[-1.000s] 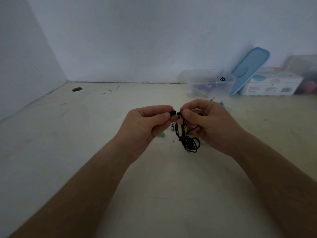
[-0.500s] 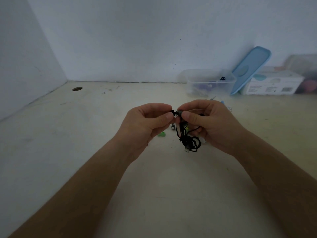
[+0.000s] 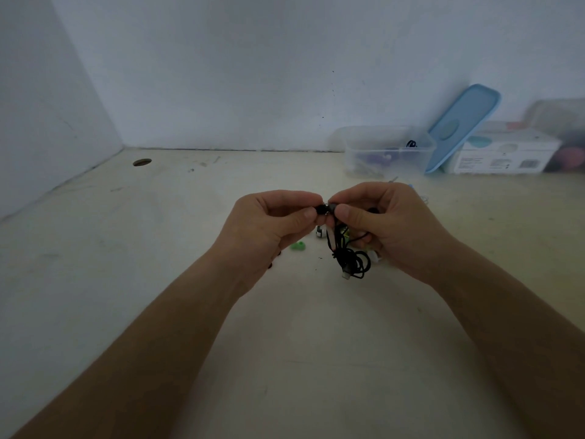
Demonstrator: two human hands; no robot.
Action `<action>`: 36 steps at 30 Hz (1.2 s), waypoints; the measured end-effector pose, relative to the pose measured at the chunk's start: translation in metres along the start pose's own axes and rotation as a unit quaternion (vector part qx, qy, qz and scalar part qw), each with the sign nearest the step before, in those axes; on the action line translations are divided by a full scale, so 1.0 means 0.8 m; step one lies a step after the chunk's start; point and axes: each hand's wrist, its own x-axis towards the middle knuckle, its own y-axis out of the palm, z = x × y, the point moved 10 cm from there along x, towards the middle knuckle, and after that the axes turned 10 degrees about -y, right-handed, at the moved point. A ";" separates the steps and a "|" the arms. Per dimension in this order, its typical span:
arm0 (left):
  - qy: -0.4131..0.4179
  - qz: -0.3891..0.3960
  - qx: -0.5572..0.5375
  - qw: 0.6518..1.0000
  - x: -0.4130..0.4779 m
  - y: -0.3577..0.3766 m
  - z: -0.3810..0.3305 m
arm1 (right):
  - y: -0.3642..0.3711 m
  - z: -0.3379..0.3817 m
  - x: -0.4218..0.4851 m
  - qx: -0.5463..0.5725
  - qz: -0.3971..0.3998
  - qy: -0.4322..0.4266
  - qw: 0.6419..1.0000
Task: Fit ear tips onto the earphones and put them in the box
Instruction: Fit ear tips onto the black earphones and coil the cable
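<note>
Both hands meet above the middle of the table. My left hand (image 3: 269, 223) pinches a small black ear tip (image 3: 321, 209) between thumb and forefinger. My right hand (image 3: 389, 223) pinches the black earbud (image 3: 332, 208) right against that tip, and the rest of the black wired earphones (image 3: 353, 263) hangs below it in a tangled loop with the plug at the bottom. A clear plastic box (image 3: 387, 153) stands at the back right, with dark and purple items inside.
A green ear tip (image 3: 298, 246) and small white pieces (image 3: 321, 232) lie on the table under the hands. A blue lid (image 3: 462, 125) leans on a white carton (image 3: 503, 153) at the back right. A round hole (image 3: 142, 162) marks the table's far left.
Both hands have risen slightly together, still pinching tip and earbud against each other. The dangling cable moved with them.
</note>
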 end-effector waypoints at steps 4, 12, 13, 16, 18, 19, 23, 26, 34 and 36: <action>0.001 -0.001 0.000 1.000 0.000 0.000 0.000 | 0.002 0.003 0.000 -0.030 0.016 -0.012 0.999; -0.027 0.028 0.001 0.999 0.003 0.002 0.008 | 0.006 0.008 -0.001 -0.050 0.039 -0.028 0.998; -0.030 0.030 -0.001 0.999 0.003 0.002 0.009 | 0.007 0.009 -0.001 -0.050 0.042 -0.030 0.997; -0.035 0.036 -0.011 0.999 0.003 0.004 0.010 | 0.008 0.010 -0.002 -0.046 0.051 -0.031 0.997; -0.036 0.039 -0.010 0.999 0.003 0.004 0.011 | 0.008 0.011 -0.002 -0.049 0.053 -0.032 0.997; -0.036 0.039 -0.008 0.999 0.003 0.004 0.011 | 0.008 0.012 -0.002 -0.051 0.053 -0.034 0.997; -0.033 0.031 -0.007 0.999 0.003 0.004 0.012 | 0.008 0.013 -0.002 -0.058 0.048 -0.038 0.996; -0.035 0.023 0.000 0.999 0.003 0.002 0.013 | 0.008 0.013 -0.002 -0.065 0.042 -0.042 0.996; -0.028 0.004 0.012 1.000 0.004 0.000 0.015 | 0.002 0.020 -0.001 -0.131 0.004 -0.073 0.989; -0.028 0.000 0.016 0.999 0.005 -0.001 0.016 | 0.001 0.020 0.000 -0.148 -0.001 -0.078 0.986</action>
